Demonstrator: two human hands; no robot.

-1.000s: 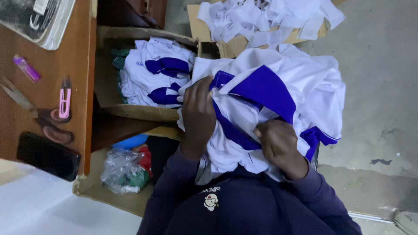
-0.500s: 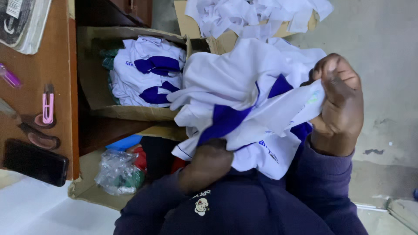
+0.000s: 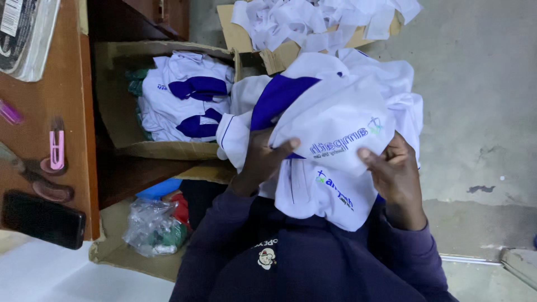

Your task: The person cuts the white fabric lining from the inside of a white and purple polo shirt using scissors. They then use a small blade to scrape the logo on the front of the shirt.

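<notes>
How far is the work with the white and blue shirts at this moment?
Done: folded shirts already lie in the cardboard box. In hand: left hand and right hand grip a white and blue shirt on the lap. Left: more such fabric lies bunched beneath it, not yet boxed.

I see my own dark navy sweatshirt with long sleeves running to ribbed cuffs at the wrists of my bare left hand (image 3: 263, 162) and right hand (image 3: 397, 173), with a small white cartoon-like emblem and pale lettering at six o'clock on the chest.
</notes>
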